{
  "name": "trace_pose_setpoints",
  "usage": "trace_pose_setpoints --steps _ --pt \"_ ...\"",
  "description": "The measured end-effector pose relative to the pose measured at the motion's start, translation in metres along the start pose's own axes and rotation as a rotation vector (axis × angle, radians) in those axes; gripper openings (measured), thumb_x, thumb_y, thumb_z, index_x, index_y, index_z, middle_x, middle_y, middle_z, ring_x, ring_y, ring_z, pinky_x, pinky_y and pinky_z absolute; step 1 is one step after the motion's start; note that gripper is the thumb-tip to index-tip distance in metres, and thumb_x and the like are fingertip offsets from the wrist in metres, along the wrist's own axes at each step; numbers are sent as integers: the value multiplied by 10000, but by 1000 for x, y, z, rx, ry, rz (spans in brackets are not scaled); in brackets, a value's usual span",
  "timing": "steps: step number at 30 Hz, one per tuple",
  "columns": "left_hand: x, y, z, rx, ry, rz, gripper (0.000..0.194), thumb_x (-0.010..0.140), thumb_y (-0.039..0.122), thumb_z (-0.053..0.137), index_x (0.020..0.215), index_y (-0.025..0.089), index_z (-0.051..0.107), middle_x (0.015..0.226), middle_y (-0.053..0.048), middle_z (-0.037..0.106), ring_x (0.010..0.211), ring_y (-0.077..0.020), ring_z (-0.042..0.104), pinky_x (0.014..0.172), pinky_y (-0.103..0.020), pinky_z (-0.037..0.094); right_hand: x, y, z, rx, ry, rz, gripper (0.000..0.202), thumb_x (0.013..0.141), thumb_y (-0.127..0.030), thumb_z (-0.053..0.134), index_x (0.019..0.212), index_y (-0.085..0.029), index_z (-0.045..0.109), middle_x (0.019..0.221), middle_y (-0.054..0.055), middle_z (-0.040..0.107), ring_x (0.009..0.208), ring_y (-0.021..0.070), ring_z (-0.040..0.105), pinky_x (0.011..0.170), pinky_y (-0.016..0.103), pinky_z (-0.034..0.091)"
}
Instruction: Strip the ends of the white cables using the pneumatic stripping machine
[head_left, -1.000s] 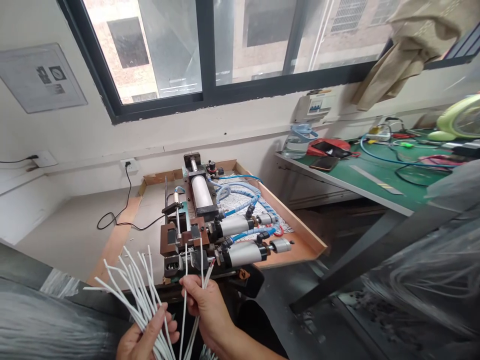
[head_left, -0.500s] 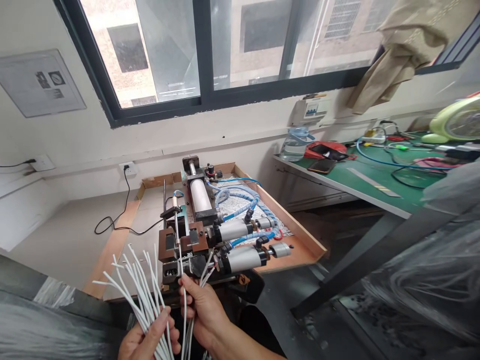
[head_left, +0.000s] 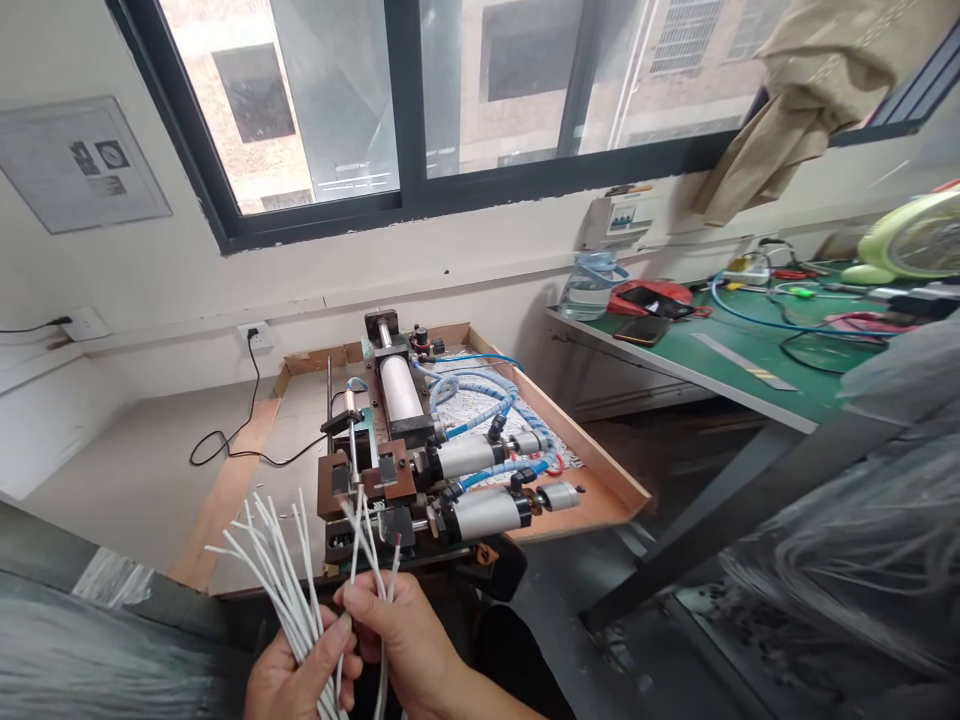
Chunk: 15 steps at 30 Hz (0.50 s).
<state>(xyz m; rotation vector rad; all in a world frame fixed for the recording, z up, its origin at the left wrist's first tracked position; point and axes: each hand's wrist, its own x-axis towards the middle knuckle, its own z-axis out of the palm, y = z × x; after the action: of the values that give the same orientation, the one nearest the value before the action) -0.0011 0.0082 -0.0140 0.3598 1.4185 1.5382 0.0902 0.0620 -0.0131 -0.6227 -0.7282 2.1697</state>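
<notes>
A fanned bundle of white cables [head_left: 281, 565] is clasped in my left hand [head_left: 296, 665], its tips pointing up and to the left. My right hand [head_left: 401, 630] pinches a few white cables [head_left: 366, 540], one of which shows a reddish end. The fingers of both hands nearly meet at the bottom centre. Just beyond the cable tips stands a pneumatic machine [head_left: 375, 470] with brown clamp blocks and silver cylinders. The lower ends of the cables run out of view below.
A shallow wooden tray [head_left: 600, 480] surrounds the machine, with white scraps [head_left: 472, 400] and blue air hoses [head_left: 502, 410] inside. To the right is a green-topped table [head_left: 720, 350] bearing a water jug [head_left: 592, 288] and a phone [head_left: 642, 330]. Plastic-wrapped cables [head_left: 847, 580] hang at the right.
My right hand has drawn back and left from the machine, toward my left hand. The cable that was at the clamp blocks has come back with it. My left hand has shifted slightly right.
</notes>
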Motion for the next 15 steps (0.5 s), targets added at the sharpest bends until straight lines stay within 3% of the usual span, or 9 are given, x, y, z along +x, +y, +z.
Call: trace_pose_setpoints --steps 3,7,15 --pt "0 -1 -1 -16 32 -36 277 493 282 723 672 95 622 572 -81 636 519 -173 571 462 -270 454 -2 1 -3 -45 115 -53 298 582 -366 662 633 -82 589 425 -24 457 355 42 380 353 161 167" --pt "0 3 -2 -113 114 -72 338 437 288 748 688 87 640 647 -98 657 644 -223 599 608 -356 492 1 4 -7 -43 170 -67 315 578 -386 662 629 -81 600 468 -13 471 373 26 331 354 156 154" --pt "-1 5 -2 -100 143 -72 365 424 277 754 712 79 647 574 -54 628 558 -175 576 571 -331 501 7 2 -7 43 190 3 294 582 -371 660 614 -89 585 446 -44 410 367 18 274 361 154 150"
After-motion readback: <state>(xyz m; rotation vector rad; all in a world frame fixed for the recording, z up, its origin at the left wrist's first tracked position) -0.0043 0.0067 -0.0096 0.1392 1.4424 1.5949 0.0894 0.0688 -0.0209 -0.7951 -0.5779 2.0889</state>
